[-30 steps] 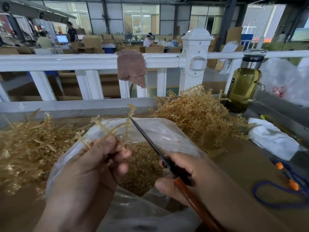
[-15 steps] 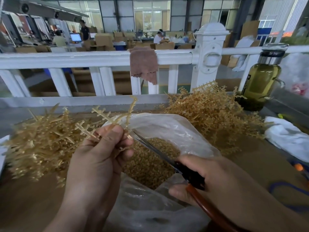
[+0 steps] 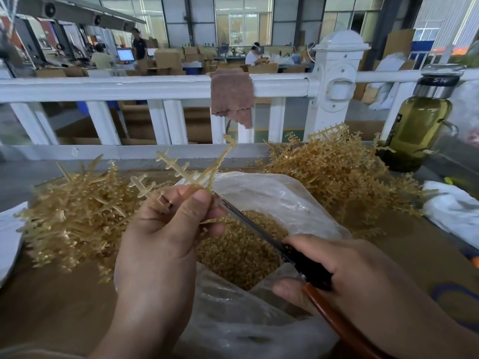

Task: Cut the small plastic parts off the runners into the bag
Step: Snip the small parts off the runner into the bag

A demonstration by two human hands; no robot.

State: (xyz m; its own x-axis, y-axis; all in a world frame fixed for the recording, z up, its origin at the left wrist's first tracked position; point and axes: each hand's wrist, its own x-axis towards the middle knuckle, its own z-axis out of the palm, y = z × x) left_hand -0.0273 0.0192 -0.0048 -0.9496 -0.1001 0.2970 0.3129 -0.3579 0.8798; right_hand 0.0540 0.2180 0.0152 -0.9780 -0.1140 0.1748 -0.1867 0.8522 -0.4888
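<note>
My left hand pinches a tan plastic runner between thumb and fingers, its branches sticking up above the open clear plastic bag. My right hand grips scissors with a dark pivot and red-brown handles. The blade tips lie right under my left thumb, at the runner's lower end. Inside the bag sits a heap of small tan cut parts. Whether the blades touch the runner is hidden by my thumb.
A pile of tan runners lies left of the bag, another pile to the right. A white railing with a brown cloth borders the far edge. A glass bottle stands far right, white cloth beside it.
My left hand has raised the runner and turned it slightly. The scissors dropped from pointing up to lying low, with their tips now under my left thumb.
</note>
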